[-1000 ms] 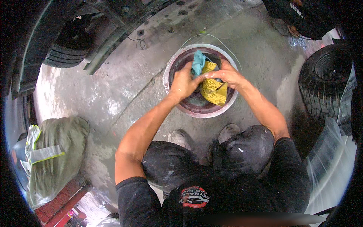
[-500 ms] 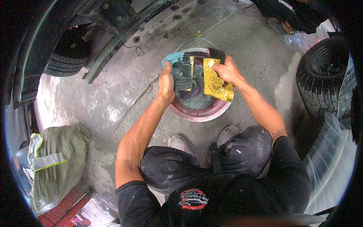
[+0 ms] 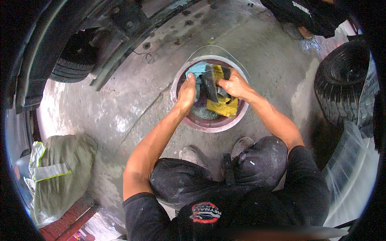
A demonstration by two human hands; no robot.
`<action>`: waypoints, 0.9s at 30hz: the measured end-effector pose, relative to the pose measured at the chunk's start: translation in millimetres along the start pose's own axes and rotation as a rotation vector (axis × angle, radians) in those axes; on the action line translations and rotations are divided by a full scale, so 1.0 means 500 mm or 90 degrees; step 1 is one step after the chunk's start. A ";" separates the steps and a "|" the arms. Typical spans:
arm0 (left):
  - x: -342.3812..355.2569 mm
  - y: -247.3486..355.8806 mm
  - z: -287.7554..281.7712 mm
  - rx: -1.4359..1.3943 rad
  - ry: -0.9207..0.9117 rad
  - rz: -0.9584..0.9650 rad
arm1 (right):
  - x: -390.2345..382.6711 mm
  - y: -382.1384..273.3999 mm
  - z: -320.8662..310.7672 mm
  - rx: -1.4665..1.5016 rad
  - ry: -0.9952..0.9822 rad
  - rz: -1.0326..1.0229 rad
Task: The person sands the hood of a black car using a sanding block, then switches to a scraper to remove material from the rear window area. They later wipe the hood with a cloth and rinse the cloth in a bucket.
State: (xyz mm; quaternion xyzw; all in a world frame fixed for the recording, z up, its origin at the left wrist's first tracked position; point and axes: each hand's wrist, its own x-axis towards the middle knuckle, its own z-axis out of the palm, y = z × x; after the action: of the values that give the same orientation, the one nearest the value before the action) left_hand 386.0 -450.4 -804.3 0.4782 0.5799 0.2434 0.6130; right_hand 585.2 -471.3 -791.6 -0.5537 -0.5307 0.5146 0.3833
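Both hands are low over a round bucket (image 3: 210, 128) with a pinkish rim and murky liquid inside. My left hand (image 3: 187, 94) is closed on a light blue cloth (image 3: 197, 69); a dark sheet of sandpaper (image 3: 209, 82) hangs beside its fingers, curled and partly blurred. My right hand (image 3: 236, 85) pinches yellow-backed sandpaper (image 3: 223, 107), which dips down inside the bucket, with a dark piece tucked behind the fingers. Exactly which hand grips the middle dark sheet is hard to tell.
The bucket's wire handle (image 3: 215, 45) arches past its far rim. A treaded tyre (image 3: 335, 94) lies at right beside clear plastic sheeting (image 3: 345, 168). Vehicle parts and a wheel (image 3: 70, 68) fill the upper left. A cloth-covered object (image 3: 66, 176) stands lower left. Another person's dark clothing (image 3: 305, 16) shows far right.
My hands have come closer together and the sheets have dropped lower into the bucket. The dark sheet has swung toward the middle and curled. The bucket's handle has shifted right.
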 end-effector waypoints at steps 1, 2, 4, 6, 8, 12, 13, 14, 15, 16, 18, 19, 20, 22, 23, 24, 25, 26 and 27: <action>0.001 -0.001 -0.008 0.029 0.012 -0.042 | -0.001 -0.012 -0.008 -0.018 0.023 0.025; 0.004 -0.002 -0.017 0.113 0.000 -0.018 | -0.002 -0.026 -0.015 -0.041 0.049 0.070; 0.008 -0.015 -0.027 0.280 0.030 0.035 | -0.011 -0.060 -0.042 -0.104 0.049 0.093; 0.016 -0.036 -0.024 0.304 0.037 0.045 | -0.020 -0.092 -0.070 -0.170 0.049 0.104; 0.023 -0.063 -0.011 0.332 0.040 0.088 | -0.027 -0.114 -0.079 -0.188 -0.016 0.112; 0.027 -0.079 -0.005 0.371 0.105 0.083 | -0.037 -0.138 -0.082 -0.247 -0.012 -0.001; 0.026 -0.069 -0.009 0.407 0.085 0.142 | -0.040 -0.143 -0.082 -0.245 0.022 -0.047; 0.019 -0.056 -0.015 0.443 0.049 0.174 | -0.041 -0.147 -0.082 -0.246 0.061 -0.081; 0.016 -0.035 -0.022 0.514 -0.018 0.172 | -0.047 -0.151 -0.083 -0.178 0.022 -0.071; 0.013 -0.010 -0.029 0.294 -0.041 0.187 | -0.048 -0.155 -0.082 -0.185 -0.030 -0.097; 0.012 0.045 -0.049 -0.073 -0.137 0.129 | -0.053 -0.158 -0.076 -0.194 -0.143 -0.174; 0.000 0.062 -0.053 -0.142 -0.173 0.084 | -0.053 -0.159 -0.071 -0.263 -0.188 -0.233; -0.010 0.076 -0.056 -0.213 -0.202 0.039 | -0.053 -0.157 -0.063 -0.247 -0.199 -0.229; -0.033 0.084 -0.052 -0.244 -0.247 -0.004 | -0.050 -0.150 -0.043 -0.234 -0.211 -0.230; -0.042 0.081 -0.046 -0.203 -0.262 0.001 | -0.048 -0.147 -0.039 -0.244 -0.189 -0.269; -0.050 0.074 -0.041 -0.168 -0.297 0.010 | -0.046 -0.143 -0.038 -0.223 -0.160 -0.244; -0.051 0.068 -0.036 -0.170 -0.250 0.037 | -0.043 -0.139 -0.037 -0.201 -0.137 -0.217; -0.050 0.060 -0.033 -0.192 -0.237 0.067 | -0.040 -0.136 -0.040 -0.175 -0.112 -0.214; -0.046 0.052 -0.030 -0.210 -0.238 0.085 | -0.035 -0.131 -0.041 -0.149 -0.075 -0.197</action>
State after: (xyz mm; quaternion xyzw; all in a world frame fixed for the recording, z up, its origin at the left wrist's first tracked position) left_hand 373.6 -454.4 -768.5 0.4457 0.3759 0.2817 0.7621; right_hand 594.1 -476.5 -721.6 -0.4752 -0.6872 0.4161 0.3589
